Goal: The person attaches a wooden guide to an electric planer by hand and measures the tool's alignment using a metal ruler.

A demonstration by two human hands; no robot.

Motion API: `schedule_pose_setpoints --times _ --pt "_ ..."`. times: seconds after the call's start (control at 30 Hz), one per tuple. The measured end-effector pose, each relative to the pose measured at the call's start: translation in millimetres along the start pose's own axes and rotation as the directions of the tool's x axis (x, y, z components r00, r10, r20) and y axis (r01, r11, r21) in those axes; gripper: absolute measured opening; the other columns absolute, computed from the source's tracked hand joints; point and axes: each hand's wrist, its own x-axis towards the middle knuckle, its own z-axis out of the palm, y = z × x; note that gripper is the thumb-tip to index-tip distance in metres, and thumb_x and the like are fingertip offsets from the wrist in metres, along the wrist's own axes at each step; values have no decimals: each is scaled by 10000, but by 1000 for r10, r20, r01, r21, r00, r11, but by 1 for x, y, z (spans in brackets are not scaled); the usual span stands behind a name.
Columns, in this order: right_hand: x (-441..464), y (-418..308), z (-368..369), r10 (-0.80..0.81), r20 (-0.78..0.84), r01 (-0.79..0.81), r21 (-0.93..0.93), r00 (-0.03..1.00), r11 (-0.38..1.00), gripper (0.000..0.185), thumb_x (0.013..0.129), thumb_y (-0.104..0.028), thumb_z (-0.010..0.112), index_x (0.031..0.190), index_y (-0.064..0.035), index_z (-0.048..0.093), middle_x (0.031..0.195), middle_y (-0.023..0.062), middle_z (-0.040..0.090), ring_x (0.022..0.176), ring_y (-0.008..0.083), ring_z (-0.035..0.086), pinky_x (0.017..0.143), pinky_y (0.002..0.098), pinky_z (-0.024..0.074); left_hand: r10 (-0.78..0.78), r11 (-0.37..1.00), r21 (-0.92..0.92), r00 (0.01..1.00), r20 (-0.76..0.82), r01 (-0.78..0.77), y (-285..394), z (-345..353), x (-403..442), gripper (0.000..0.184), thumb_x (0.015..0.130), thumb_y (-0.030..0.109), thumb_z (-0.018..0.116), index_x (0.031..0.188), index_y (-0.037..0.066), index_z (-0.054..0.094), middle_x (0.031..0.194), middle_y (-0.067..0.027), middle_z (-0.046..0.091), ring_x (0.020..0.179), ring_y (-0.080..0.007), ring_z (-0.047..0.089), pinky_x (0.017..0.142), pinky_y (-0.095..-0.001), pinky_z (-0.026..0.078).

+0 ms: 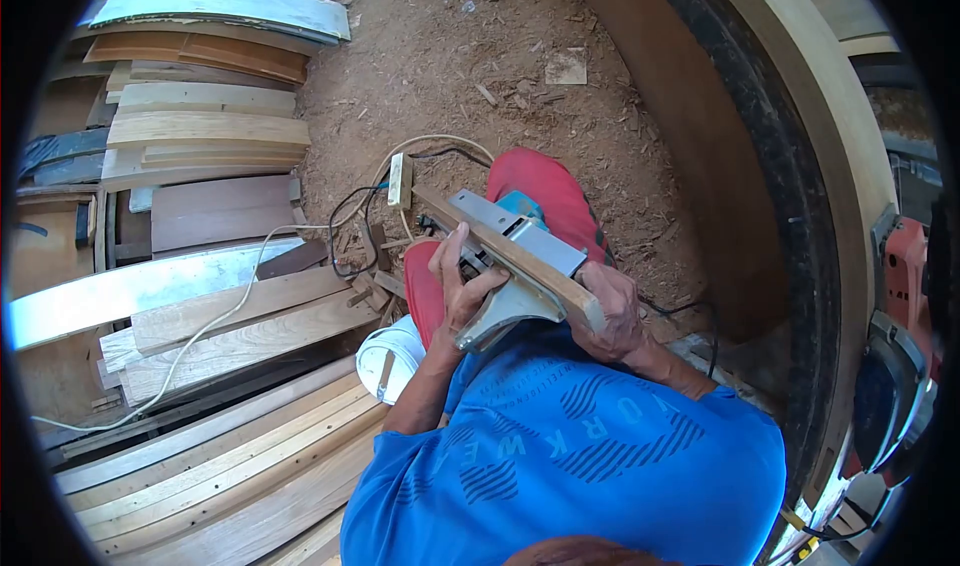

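Observation:
An electric planer (548, 247) rests sole-up across my lap, with its flat metal plates facing me and a bit of teal body behind them. A narrow wooden strip (503, 249) lies along the side of the planer, slanting from upper left to lower right. My left hand (462, 284) is closed around the near side of the strip, beside a curved grey metal piece (512, 316). Around the lower right end of the strip, next to the metal plate, my right hand (614, 311) is closed. Part of the planer's body is hidden by the strip and my knees.
Stacked boards (210, 126) line the left side. A pale cord (225, 311) and an extension socket (400, 180) lie before my knees. A white bucket (392, 351) stands at my left. Wood shavings (440, 66) cover the ground. A red power tool (906, 266) is at the right.

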Motion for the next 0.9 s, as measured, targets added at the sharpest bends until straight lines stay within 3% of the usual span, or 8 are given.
schedule_pose_setpoints --times 0.23,0.33,0.43,0.53,0.57,0.67,0.8,0.9 --pt "0 2 -7 59 81 -66 84 995 994 313 954 -291 750 941 -23 590 728 138 562 648 353 598 598 446 483 -25 1000 -2 1000 -4 25 -2 1 -5 462 752 199 926 1159 221 706 1614 -302 421 1408 -469 453 1163 -540 365" --pt "-5 15 -4 53 141 -63 61 989 996 343 935 -312 777 972 -17 606 746 129 598 658 312 638 608 429 507 -35 999 -16 999 15 35 -2 -2 -4 470 753 212 927 1166 225 704 1624 -301 408 1417 -467 445 1165 -531 362" --pt "5 23 -25 340 466 -449 144 817 882 450 914 -371 796 1101 6 639 921 168 673 830 304 701 742 414 557 -38 999 -3 999 23 38 -1 -4 0 482 755 225 927 1181 234 702 1629 -297 401 1425 -471 434 1168 -535 357" --pt "35 32 -40 180 262 -213 103 948 972 636 901 -406 792 1338 18 612 1211 222 663 1113 320 677 956 434 549 18 1000 8 1000 3 -18 -10 3 -7 498 759 231 924 1204 237 700 1635 -294 389 1432 -474 424 1172 -546 352" --pt "42 35 -37 149 357 -242 232 922 942 842 886 -485 781 1512 8 509 1395 239 580 1305 368 574 1118 471 465 16 1000 4 1000 7 -16 -11 2 -9 504 762 237 923 1212 237 696 1636 -294 388 1433 -476 423 1173 -548 352" --pt "46 54 -14 -53 517 -172 377 855 910 916 872 -508 788 1561 -1 459 1428 241 564 1346 366 554 1146 484 445 -13 1000 -25 1000 6 13 -11 -3 -6 520 771 261 918 1236 233 687 1637 -294 384 1436 -481 419 1174 -552 349" --pt "78 34 3 -65 543 -92 258 837 962 865 827 -322 860 1530 8 480 1353 234 615 1290 400 598 1106 472 464 -75 994 -78 996 -53 71 -18 -11 -10 584 765 320 932 1257 173 654 1640 -306 371 1438 -484 421 1175 -563 337" --pt "91 37 36 -42 516 -43 151 855 988 771 826 -282 865 1457 21 545 1241 234 662 1181 420 645 1018 479 505 -187 979 -108 973 -132 174 -31 -9 -21 664 742 326 955 1260 113 596 1644 -329 357 1443 -479 438 1169 -566 340"
